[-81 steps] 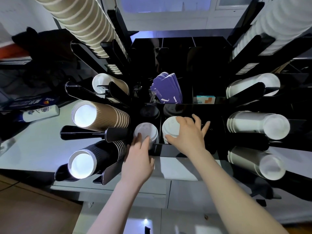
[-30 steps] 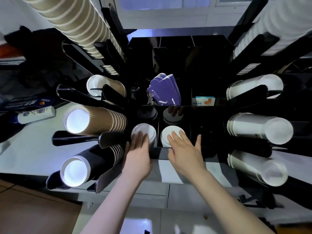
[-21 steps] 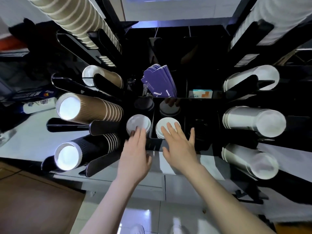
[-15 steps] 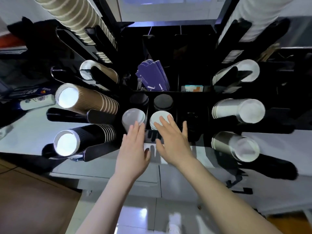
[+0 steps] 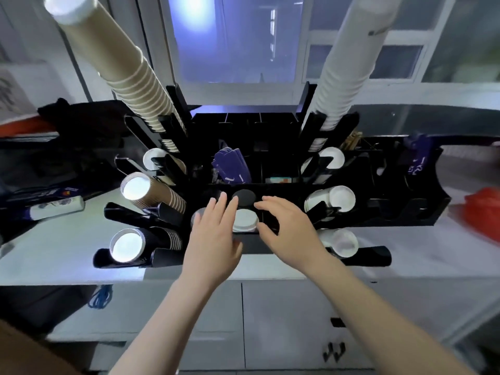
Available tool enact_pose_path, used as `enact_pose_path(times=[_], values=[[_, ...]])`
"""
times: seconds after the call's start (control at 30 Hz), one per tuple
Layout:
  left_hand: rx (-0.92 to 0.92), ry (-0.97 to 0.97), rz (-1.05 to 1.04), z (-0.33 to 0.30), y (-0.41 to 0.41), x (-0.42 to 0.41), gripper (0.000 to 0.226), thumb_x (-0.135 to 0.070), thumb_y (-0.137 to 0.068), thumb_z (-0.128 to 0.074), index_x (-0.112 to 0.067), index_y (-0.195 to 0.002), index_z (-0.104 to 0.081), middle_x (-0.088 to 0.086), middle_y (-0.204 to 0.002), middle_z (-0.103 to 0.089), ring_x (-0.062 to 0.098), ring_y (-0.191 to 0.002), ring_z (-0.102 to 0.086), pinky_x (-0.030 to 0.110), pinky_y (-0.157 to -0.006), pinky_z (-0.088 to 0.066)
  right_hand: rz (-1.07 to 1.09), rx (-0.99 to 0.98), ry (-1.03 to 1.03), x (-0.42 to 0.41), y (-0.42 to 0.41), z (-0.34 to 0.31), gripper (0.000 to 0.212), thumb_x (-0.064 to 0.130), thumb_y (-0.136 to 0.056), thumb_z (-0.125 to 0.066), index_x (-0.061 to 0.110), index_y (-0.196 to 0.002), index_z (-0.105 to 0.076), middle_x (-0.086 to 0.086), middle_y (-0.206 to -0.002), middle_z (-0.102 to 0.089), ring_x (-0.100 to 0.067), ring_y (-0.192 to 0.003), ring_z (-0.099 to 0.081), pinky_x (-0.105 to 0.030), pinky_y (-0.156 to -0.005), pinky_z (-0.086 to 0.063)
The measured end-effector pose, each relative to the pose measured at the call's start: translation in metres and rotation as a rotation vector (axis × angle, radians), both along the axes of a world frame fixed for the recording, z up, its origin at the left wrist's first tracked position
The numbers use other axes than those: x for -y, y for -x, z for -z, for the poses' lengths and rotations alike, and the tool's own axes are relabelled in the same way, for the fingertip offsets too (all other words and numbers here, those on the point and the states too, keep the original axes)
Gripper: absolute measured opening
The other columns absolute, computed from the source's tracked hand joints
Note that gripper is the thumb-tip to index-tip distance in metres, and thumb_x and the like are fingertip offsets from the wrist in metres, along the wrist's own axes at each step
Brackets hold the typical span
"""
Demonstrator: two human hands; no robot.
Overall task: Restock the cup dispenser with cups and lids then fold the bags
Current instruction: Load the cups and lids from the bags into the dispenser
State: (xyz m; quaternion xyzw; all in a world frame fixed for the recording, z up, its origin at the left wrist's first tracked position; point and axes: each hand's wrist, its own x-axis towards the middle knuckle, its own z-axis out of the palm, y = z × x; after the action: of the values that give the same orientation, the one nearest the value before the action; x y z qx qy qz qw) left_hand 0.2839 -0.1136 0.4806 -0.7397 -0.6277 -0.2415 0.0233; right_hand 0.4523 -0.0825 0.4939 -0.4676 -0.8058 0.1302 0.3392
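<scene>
The stack of white round plastic lids (image 5: 244, 220) sits in the black cup dispenser rack (image 5: 273, 158), in front of its black lid stack (image 5: 244, 197). The left hand (image 5: 215, 234) and right hand (image 5: 286, 228) flank it, fingers spread, holding nothing. Light, thin, slippery lids probably slide apart; pinch the stack's rim sides.

Single head-worn wide-angle view. Looks forward and steeply down onto black cup dispenser (image 5: 270, 163) on counter (image 5: 54, 255). Close range: both forearms enter from bottom edge. Window (image 5: 230, 36) fills top. Edges strongly curved. No second view.
</scene>
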Motion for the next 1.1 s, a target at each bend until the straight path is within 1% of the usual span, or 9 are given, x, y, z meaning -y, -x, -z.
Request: enact_pose_path(times=[0.13,0.3,0.43,0.5,0.63,0.77,0.9,1.0,1.1], values=[[0.085,-0.099,0.057,-0.034,-0.006,-0.005,0.065,-0.013,-0.085,-0.062,-0.017,-0.146,-0.038,0.005,-0.155,-0.028,0.023,-0.142,-0.027,0.042,-0.114,-0.028,0.036,-0.072,-0.099,0.006,-0.025,-0.031,0.036,0.018,-0.087,-0.065,0.018,-0.123,-0.063,0.006,-0.128,-0.059,-0.007,-0.124,-0.046,-0.011,-0.104,-0.027],[0.228,-0.183,0.126,-0.072,-0.022,-0.032,0.058,-0.013,-0.083,-0.064,-0.018,-0.138,-0.048,-0.003,-0.147,-0.042,0.013,-0.136,-0.037,0.023,-0.111,-0.027,0.131,-0.314,-0.212,-0.009,-0.065,-0.064,0.034,0.011,-0.084,-0.069,0.026,-0.115,-0.064,0.029,-0.111,-0.055,0.015,-0.107,-0.049,0.000,-0.091,-0.031],[0.411,-0.138,0.180,-0.087,-0.043,-0.064,0.055,-0.016,-0.084,-0.067,-0.021,-0.136,-0.049,-0.010,-0.137,-0.049,0.008,-0.130,-0.042,0.027,-0.109,-0.034,0.219,-0.456,-0.201,-0.036,-0.105,-0.081,0.041,0.013,-0.084,-0.069,0.046,-0.105,-0.055,0.028,-0.109,-0.058,0.016,-0.103,-0.051,-0.003,-0.086,-0.037],[0.438,-0.143,0.179,-0.096,-0.055,-0.087,0.056,-0.021,-0.085,-0.068,-0.024,-0.136,-0.047,-0.011,-0.135,-0.051,0.003,-0.126,-0.044,0.022,-0.106,-0.034,0.241,-0.498,-0.183,-0.056,-0.123,-0.091,0.044,0.016,-0.082,-0.071,0.047,-0.107,-0.054,0.026,-0.109,-0.060,0.011,-0.103,-0.054,-0.009,-0.087,-0.041],[0.553,-0.127,0.213,-0.117,-0.085,-0.131,0.065,-0.026,-0.084,-0.069,-0.028,-0.142,-0.040,-0.014,-0.140,-0.046,0.004,-0.127,-0.044,0.024,-0.102,-0.036,0.229,-0.521,-0.164,-0.103,-0.151,-0.116,0.056,0.021,-0.075,-0.078,0.048,-0.113,-0.048,0.025,-0.111,-0.058,0.007,-0.102,-0.056,-0.004,-0.081,-0.041],[0.649,-0.129,0.262,-0.133,-0.116,-0.172,0.078,-0.029,-0.079,-0.075,-0.036,-0.143,-0.031,-0.016,-0.137,-0.044,0.000,-0.125,-0.043,0.022,-0.101,-0.036,0.190,-0.500,-0.154,-0.153,-0.166,-0.138,0.083,0.032,-0.068,-0.084,0.031,-0.137,-0.039,0.014,-0.123,-0.051,0.000,-0.110,-0.051,-0.015,-0.088,-0.044],[0.695,-0.131,0.288,-0.146,-0.136,-0.201,0.092,-0.034,-0.073,-0.079,-0.037,-0.147,-0.024,-0.020,-0.136,-0.042,-0.002,-0.129,-0.040,0.023,-0.105,-0.034,0.074,-0.503,-0.162,-0.184,-0.160,-0.156,0.104,0.050,-0.053,-0.084,0.035,-0.141,-0.032,0.013,-0.133,-0.047,-0.004,-0.121,-0.047,-0.036,-0.099,-0.047],[0.708,-0.164,0.387,-0.157,-0.151,-0.212,0.088,-0.043,-0.066,-0.079,-0.050,-0.137,-0.027,-0.042,-0.126,-0.046,-0.019,-0.118,-0.042,0.004,-0.090,-0.035,-0.058,-0.554,-0.149,-0.200,-0.153,-0.165,0.099,0.048,-0.050,-0.084,0.047,-0.135,-0.033,0.026,-0.120,-0.057,0.005,-0.110,-0.055,-0.026,-0.083,-0.055],[0.769,-0.183,0.487,-0.164,-0.166,-0.221,0.085,-0.041,-0.060,-0.077,-0.040,-0.134,-0.034,-0.038,-0.119,-0.053,-0.014,-0.111,-0.052,0.002,-0.078,-0.041,-0.078,-0.515,-0.130,-0.211,-0.148,-0.168,0.090,0.038,-0.052,-0.087,0.062,-0.121,-0.036,0.036,-0.110,-0.058,0.014,-0.098,-0.057,-0.008,-0.065,-0.049]])
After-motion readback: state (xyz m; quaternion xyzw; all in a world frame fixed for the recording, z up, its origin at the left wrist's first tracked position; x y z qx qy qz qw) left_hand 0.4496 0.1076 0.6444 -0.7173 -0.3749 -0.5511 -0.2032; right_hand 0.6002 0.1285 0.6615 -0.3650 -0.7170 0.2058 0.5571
